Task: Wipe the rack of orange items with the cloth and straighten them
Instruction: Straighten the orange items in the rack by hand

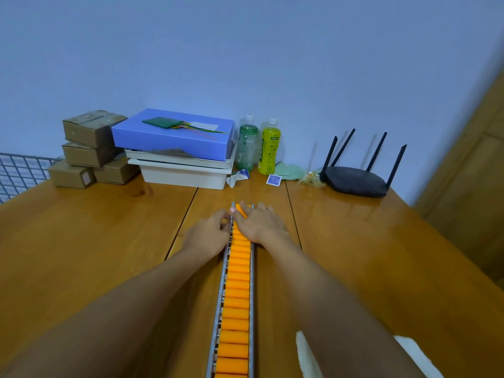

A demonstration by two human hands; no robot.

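Wooden bench [81,241], seen from above and behind the arms. A long metal rack [222,290] runs straight away from the viewer down the middle of the bench, its two grey rails holding a single row of orange rollers [236,296] packed side by side. Most rollers sit square across the rails. At the far end one orange piece [241,210] lies tilted, out of line with the rest.

Both hands are at that far end. Left hand [208,236] rests just outside the left rail, fingers curled narrow and pinched against the rail edge. Right hand [257,223] lies over the rack, palm down, fingers spread forward past the end, thumb touching the tilted piece. Cannot tell whether the right hand actually grips it or only presses on it.

White cloth [306,356] lies on the bench near the lower edge of view, right of the rack, partly hidden under the right forearm. Neither hand touches it.

Along the back wall: stacked cardboard boxes [90,148] at left, a blue box [174,135] on top of white trays [185,173], two bottles [268,148] (one green, one yellow), a small blue packet [273,180], and a black router [356,181] with four antennas at right. A wire grid [19,170] shows at the far left edge.
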